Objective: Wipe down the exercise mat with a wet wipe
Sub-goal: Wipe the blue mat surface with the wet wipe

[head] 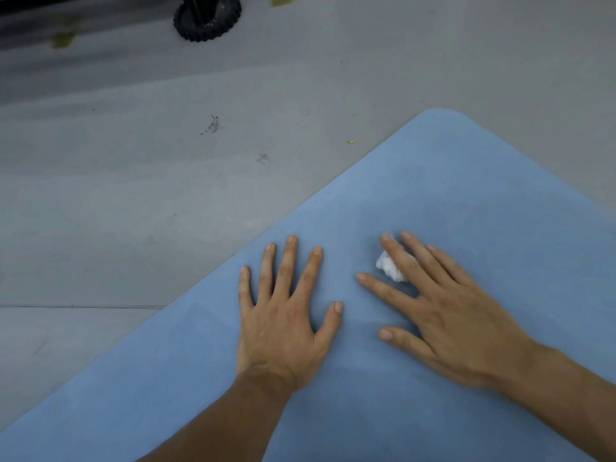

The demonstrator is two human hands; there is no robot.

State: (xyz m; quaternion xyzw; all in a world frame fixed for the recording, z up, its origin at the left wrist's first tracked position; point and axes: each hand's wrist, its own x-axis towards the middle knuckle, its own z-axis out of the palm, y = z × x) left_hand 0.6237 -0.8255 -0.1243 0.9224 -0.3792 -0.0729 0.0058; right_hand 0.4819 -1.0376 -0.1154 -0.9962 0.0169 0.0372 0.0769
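Grey floor [133, 195] all around, one blue exercise mat [450, 181] laid across it, two hands flat on top.

One white wet wipe [390, 266], crumpled into a wad, sits on the mat under the straight, spread fingers of the right hand [446, 315], which presses down on it without curling round it; the wad peeks out beside the index finger. Plenty of bare mat lies ahead of those fingertips, up to the rounded far corner. Just beside it, the left hand [283, 325] lies palm down, fingers fanned and relaxed, gripping nothing, its little finger near the mat's long slanting left edge. Beyond that edge, scuffed floor runs well away to one black knobbly wheel [208, 20] and two yellowish patches [63, 40] at the top.
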